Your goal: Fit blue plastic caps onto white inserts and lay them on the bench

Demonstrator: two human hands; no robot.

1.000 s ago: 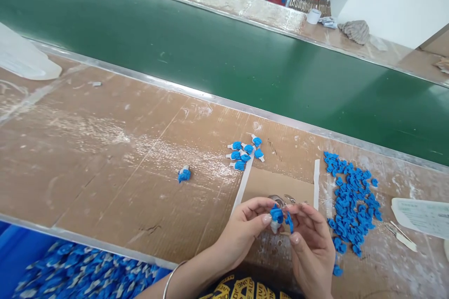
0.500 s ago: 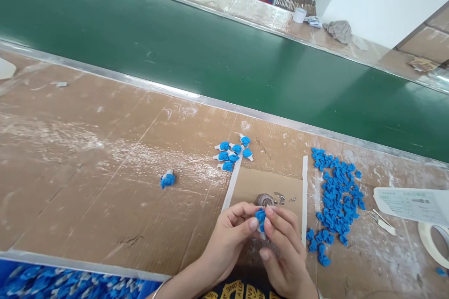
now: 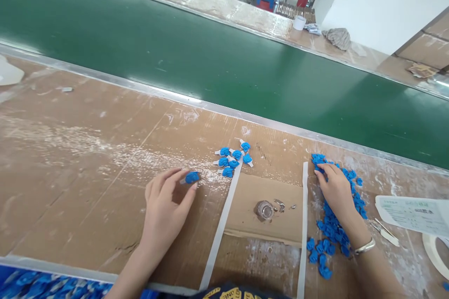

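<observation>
My left hand is over the cardboard left of the pad, thumb and fingers apart. At its fingertips lies a small crumpled blue piece with a white tab; it does not look gripped. My right hand reaches to the far end of a pile of small blue curled pieces. Its thumb and forefinger are pinched together at one of them, partly hidden by the fingers. Several blue pieces with white tabs lie grouped between the hands.
A small glass pot stands on a cardboard pad between white tape strips. Right are tweezers, a printed label sheet and a tape roll. A green belt runs behind. A blue box sits lower left.
My hands have parted from the middle, where they held a blue piece together. The left went left to the white-tabbed piece; the right went to the blue pile. The glass pot is now uncovered.
</observation>
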